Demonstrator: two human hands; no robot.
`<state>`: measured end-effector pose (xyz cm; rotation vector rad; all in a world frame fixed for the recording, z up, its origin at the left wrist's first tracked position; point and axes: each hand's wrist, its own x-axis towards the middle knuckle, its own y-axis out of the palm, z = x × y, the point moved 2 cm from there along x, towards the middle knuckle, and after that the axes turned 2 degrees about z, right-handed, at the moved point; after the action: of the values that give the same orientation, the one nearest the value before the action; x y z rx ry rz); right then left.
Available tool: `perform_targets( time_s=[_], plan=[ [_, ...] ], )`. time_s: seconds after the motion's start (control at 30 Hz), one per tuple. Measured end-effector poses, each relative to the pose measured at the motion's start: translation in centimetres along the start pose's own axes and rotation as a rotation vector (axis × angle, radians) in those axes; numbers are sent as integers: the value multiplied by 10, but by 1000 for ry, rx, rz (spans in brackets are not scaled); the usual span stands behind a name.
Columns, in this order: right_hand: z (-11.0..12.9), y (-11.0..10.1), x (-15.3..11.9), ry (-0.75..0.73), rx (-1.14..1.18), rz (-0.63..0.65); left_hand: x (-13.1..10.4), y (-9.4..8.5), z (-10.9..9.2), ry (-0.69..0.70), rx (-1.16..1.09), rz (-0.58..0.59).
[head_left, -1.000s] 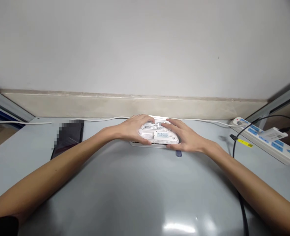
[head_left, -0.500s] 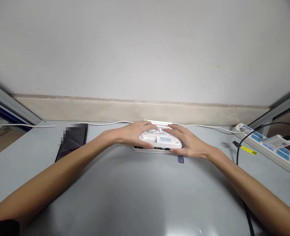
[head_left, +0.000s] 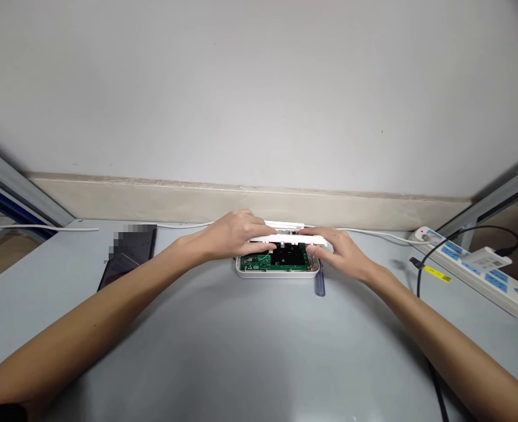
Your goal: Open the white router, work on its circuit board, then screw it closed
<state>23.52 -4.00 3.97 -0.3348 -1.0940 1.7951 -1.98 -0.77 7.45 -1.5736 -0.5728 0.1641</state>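
Observation:
Between both hands a white plastic back cover [head_left: 292,239] is held tilted, its near edge raised. My left hand [head_left: 239,234] grips the cover's left end, thumb below and fingers over the top. At the right end my right hand [head_left: 336,249] pinches the same cover. Under it lies the white lower housing [head_left: 276,274] of what looks like a router, with a green circuit board [head_left: 252,262] and a black plate inside. A screwdriver [head_left: 320,285] with a translucent bluish handle lies by the housing's right corner; its shaft is mostly hidden.
A dark tablet or phone [head_left: 129,255], partly pixelated, lies at the left. On the right sit a white power strip [head_left: 474,264] with a plugged-in adapter [head_left: 487,258] and a black cable [head_left: 419,287]. A white cable [head_left: 373,234] runs along the wall.
Both hands have lifted the cover's near edge away from the housing, tilting it back. The circuit board inside is now exposed.

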Motion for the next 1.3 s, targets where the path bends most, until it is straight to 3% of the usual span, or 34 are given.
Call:
perform_targets(
  time_s=[0.1,0.3,0.43,0.6,0.73,0.97,1.3],
  plan=[
    [-1,-3,5,46,63,-67,4,-3,1,3,83,-81],
    [1,-14,39,50,32,-260,21,-10,17,-141,70,-59],
    [3,-13,56,45,9,-286,28,-4,21,-240,135,-100],
    [2,-2,51,-248,-208,-445,28,16,7,-314,319,-272],
    [-5,8,50,-371,-360,-476,26,30,-1,-316,396,-381],
    [-6,14,53,-330,-514,-526,25,51,-4,-286,468,-482],
    [-7,13,53,-309,-586,-500,27,54,-6,-302,455,-495]
  ],
)
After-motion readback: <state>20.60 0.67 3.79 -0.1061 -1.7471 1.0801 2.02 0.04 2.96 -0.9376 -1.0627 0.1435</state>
